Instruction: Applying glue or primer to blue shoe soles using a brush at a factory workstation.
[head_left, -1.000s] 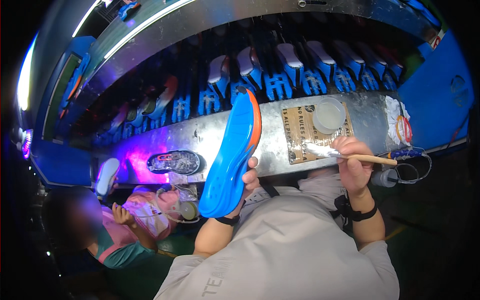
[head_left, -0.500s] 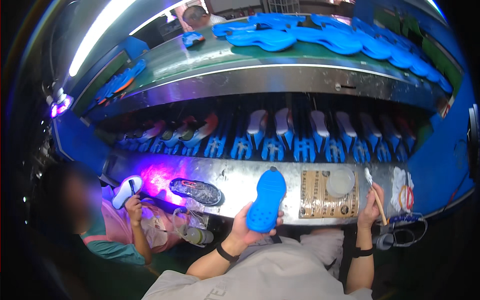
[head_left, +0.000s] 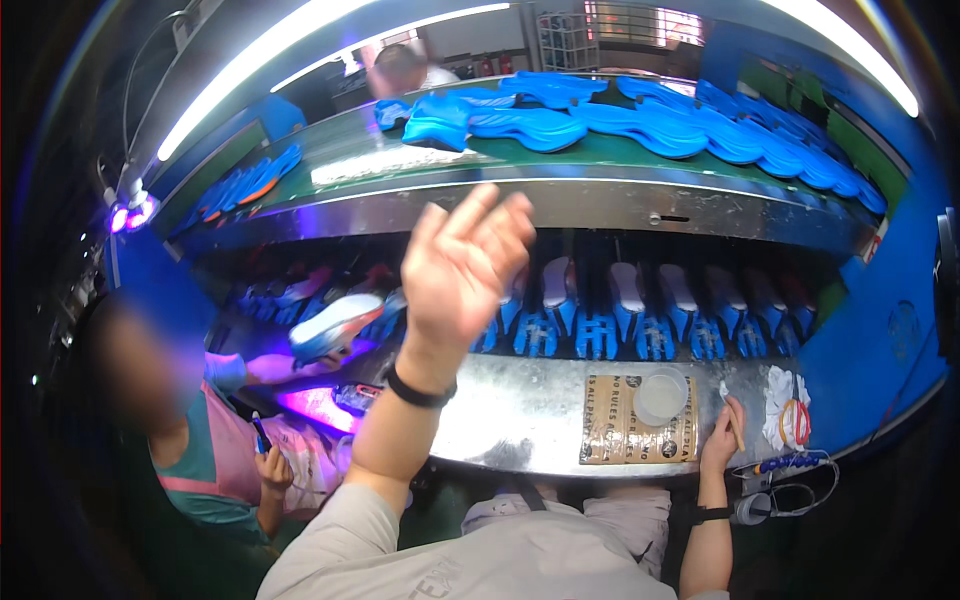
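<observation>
My left hand [head_left: 466, 268] is raised in front of the upper shelf, its fingers spread, palm up and holding nothing. Just beyond its fingertips, a blue shoe sole [head_left: 437, 122] is at the green upper belt, slightly blurred; whether it lies flat I cannot tell. More blue soles [head_left: 650, 128] lie behind it and to the right. Low on the right, my right hand [head_left: 720, 442] grips a brush [head_left: 739, 428] with a light wooden handle and white tip. A clear tub of pale liquid [head_left: 661, 396] stands left of that hand on a printed cardboard sheet [head_left: 610, 440].
Under the green belt [head_left: 350, 170], shoes on blue racks [head_left: 596, 335] line the back of the metal bench [head_left: 510, 400]. White cloth [head_left: 778, 400] lies far right. At left, a co-worker holds a shoe [head_left: 335, 325] and a thin tool. Another person stands beyond the belt.
My left hand has risen from the bench to the upper belt and let go of the blue sole. The co-worker has lifted a shoe. My right hand still holds the brush.
</observation>
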